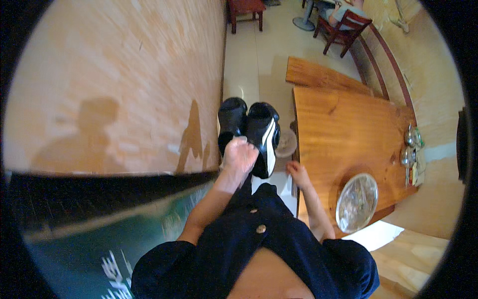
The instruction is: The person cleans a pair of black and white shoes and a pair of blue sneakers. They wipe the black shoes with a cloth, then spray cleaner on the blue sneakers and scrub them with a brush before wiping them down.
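A pair of black shoes with white side stripes (267,142) is in front of me, their near ends at my left hand (241,155), which is closed around them; the exact grip is hidden. Beside the table's left edge, my right hand (296,172) hangs with loosely curled fingers and nothing visible in it. The wooden table (336,123) lies to the right. On its near part is a round tray (356,203) with clear, shiny contents too blurred to name. A pale round object (286,143) shows low beside the table, between the shoes and its edge.
A pale wall (160,74) runs along the left, above a dark green panel bearing writing (93,243). A wooden bench (321,76) stands beyond the table. Small containers (409,157) line its wall side. Farther off are red-brown chairs (345,31) and a seated person (343,15).
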### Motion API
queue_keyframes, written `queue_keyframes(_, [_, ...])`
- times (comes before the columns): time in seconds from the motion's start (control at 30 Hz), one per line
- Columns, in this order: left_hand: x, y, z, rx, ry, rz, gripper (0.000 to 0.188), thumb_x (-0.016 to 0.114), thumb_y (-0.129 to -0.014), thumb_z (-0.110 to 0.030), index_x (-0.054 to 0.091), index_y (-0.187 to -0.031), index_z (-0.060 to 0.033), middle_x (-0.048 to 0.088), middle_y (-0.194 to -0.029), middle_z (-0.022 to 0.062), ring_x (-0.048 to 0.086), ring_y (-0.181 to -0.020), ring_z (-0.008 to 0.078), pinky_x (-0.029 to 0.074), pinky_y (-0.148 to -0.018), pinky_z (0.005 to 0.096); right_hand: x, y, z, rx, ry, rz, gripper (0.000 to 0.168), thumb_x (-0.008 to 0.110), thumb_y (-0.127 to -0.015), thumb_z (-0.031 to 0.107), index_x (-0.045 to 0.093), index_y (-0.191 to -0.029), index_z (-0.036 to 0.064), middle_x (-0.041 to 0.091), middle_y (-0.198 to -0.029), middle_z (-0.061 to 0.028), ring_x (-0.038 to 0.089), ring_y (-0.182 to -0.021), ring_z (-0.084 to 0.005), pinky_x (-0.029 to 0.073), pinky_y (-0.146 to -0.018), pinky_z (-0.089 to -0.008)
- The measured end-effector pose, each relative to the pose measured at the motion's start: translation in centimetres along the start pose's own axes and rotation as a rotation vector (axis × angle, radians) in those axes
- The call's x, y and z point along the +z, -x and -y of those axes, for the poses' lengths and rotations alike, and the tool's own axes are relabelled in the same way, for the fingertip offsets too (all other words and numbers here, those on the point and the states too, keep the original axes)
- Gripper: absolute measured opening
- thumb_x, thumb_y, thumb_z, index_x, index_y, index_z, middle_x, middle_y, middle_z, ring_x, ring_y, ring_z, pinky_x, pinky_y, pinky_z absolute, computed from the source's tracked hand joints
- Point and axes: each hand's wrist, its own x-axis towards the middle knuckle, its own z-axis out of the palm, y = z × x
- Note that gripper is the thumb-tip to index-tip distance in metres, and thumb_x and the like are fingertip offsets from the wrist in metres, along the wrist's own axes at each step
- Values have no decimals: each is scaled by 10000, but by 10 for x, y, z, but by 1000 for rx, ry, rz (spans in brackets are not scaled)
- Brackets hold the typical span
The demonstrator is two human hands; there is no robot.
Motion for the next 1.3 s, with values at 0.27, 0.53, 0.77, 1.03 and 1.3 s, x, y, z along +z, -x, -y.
queue_keyframes(0.27, [102, -157, -94, -8, 84, -90, 106, 557, -669, -30, 522, -769, -20, 587, -937, 139, 544, -870, 294, 430, -821, 397, 13, -71, 46, 407, -191, -9, 245, 554, -938, 192, 622, -1126, 51, 670, -935, -59, 644, -799, -153, 494, -670, -281])
queue_keyframes(0.53, [57, -417, -198, -190, 74, 40, 232, 514, -700, -20, 536, -923, 38, 579, -1142, 233, 539, -1093, 378, 443, -955, 474, 13, -340, 39, 294, 74, -120, 227, 576, -900, 145, 649, -1059, 1, 674, -848, -93, 643, -743, -147, 517, -694, -286])
queue_keyframes(0.77, [72, -599, -233, 21, -328, -85, 161, 558, -799, -32, 420, -734, -84, 472, -661, 46, 469, -556, 174, 411, -511, 302, -75, -549, 86, 160, 132, -187, 263, 584, -904, 170, 633, -1095, -4, 686, -881, -98, 659, -790, -140, 521, -710, -287])
queue_keyframes(1.03, [164, -779, -287, -220, -310, -150, 73, 491, -782, -69, 488, -806, 0, 528, -671, 118, 526, -569, 269, 476, -535, 342, -143, -642, 25, 312, 322, -556, 216, 569, -901, 238, 646, -970, 48, 659, -761, -69, 644, -701, -167, 487, -596, -288])
queue_keyframes(1.3, [311, -957, -267, -266, 1, -211, 439, 469, -752, -39, 453, -1168, 103, 545, -1199, 237, 526, -1100, 387, 444, -978, 453, -92, -588, -3, 714, -643, -542, 171, 603, -867, 216, 600, -776, 71, 571, -621, -42, 568, -528, -198, 423, -403, -338])
